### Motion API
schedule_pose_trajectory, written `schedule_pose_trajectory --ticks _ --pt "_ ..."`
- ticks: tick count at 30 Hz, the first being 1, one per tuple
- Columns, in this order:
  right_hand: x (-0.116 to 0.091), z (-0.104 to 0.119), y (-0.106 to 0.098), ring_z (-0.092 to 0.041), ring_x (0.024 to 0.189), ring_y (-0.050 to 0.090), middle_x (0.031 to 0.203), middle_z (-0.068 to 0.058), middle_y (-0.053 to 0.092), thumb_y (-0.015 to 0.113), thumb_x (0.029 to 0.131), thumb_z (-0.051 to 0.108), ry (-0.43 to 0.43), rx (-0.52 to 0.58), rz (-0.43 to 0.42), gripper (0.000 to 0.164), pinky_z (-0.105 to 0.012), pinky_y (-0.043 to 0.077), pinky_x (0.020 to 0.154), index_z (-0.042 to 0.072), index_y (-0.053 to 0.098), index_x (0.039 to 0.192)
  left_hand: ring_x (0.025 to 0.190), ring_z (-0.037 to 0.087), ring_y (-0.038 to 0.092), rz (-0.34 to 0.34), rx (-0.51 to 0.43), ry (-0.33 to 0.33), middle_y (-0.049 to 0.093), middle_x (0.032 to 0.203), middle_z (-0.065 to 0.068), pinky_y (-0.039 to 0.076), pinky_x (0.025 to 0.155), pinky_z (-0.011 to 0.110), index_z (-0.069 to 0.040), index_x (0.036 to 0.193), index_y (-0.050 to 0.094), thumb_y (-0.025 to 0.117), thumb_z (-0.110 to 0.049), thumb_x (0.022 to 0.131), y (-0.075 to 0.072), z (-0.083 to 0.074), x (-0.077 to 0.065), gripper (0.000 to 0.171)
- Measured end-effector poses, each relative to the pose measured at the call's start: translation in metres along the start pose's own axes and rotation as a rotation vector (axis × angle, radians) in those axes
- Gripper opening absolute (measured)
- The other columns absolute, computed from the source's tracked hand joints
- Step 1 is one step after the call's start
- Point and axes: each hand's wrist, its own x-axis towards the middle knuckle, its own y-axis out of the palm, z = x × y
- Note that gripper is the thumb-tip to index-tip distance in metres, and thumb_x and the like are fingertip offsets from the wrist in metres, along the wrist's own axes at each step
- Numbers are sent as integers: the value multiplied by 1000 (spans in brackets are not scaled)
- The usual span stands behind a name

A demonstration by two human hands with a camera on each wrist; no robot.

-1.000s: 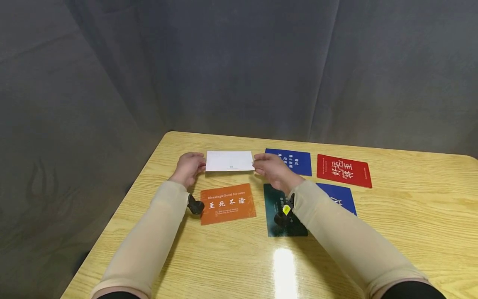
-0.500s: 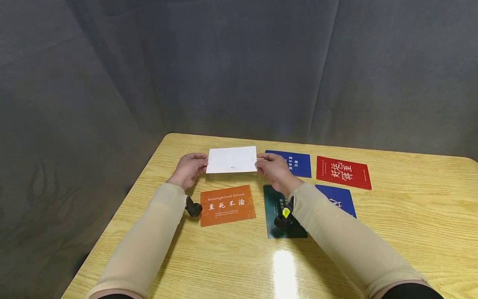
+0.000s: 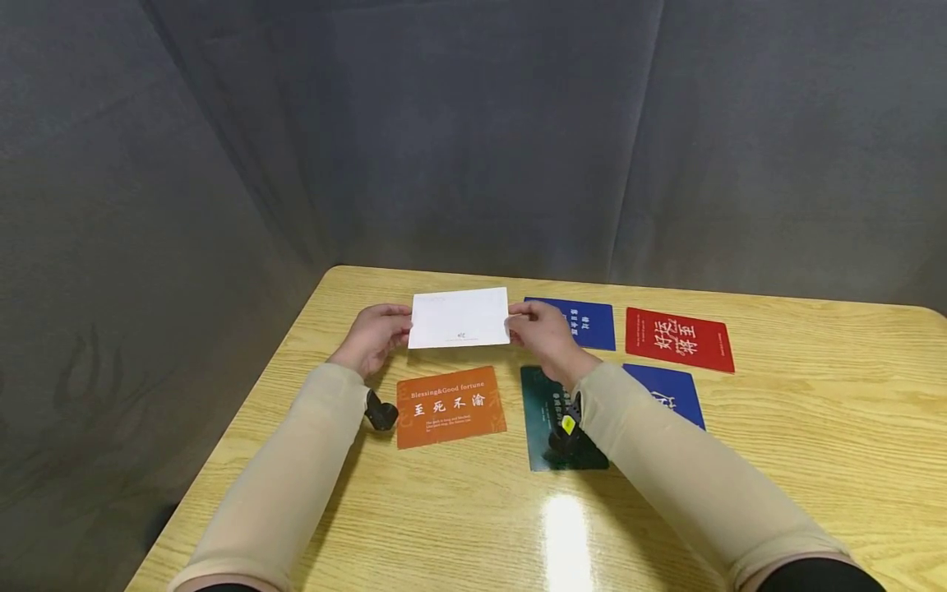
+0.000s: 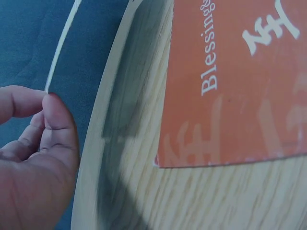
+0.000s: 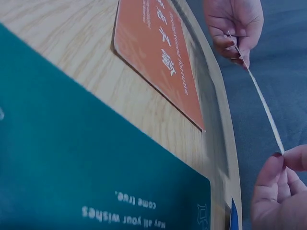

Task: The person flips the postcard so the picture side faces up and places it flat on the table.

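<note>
My left hand pinches the left edge of a white card between thumb and fingers. At the card's right edge, my right hand pinches it the same way. The card is raised off the table, its pale face with a small dark mark turned towards the head camera. Both wrist views show the card almost edge-on, a thin strip running between the fingertips. Its other side is hidden in the head view. Just nearer than the card, an orange card with white lettering lies flat.
A dark green card lies partly under the right wrist. Beyond it are a blue card, a red card and another blue card, partly hidden by the sleeve. A grey curtain hangs behind the wooden table.
The white card has tilted up towards the head camera, so more of its face shows. Both hands have kept their grip and barely moved. The other cards lie as before.
</note>
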Motion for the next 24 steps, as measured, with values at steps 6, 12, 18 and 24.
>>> schedule_pose_trajectory --ticks 6,12,18,24 --pt "-1 1 -1 -28 94 57 107 -15 59 56 106 8 -24 -37 -3 25 -42 53 93 -4 59 128 85 13 55 9 18 18 55 108 11 52 73 18 10 136 53 56 -1 104 1 -1 -1 34" --pt "0 -1 -2 -31 98 58 106 -13 57 57 106 11 -39 -118 -7 22 -41 54 92 -2 60 123 83 13 55 6 36 40 55 107 10 53 77 24 6 128 56 56 -2 104 1 -3 -4 26" --pt "-1 -1 -4 -33 98 59 105 -13 56 58 106 13 -35 -148 -13 19 -39 54 89 0 60 120 88 16 55 1 20 47 54 105 8 52 80 27 2 119 58 55 -3 104 3 -4 -6 16" --pt "-1 -1 -5 -34 104 66 107 -15 62 59 106 14 -50 -119 13 16 -42 56 93 1 61 116 95 19 53 -10 -38 68 55 103 3 50 81 28 -3 105 58 56 -2 104 4 -2 -6 3"
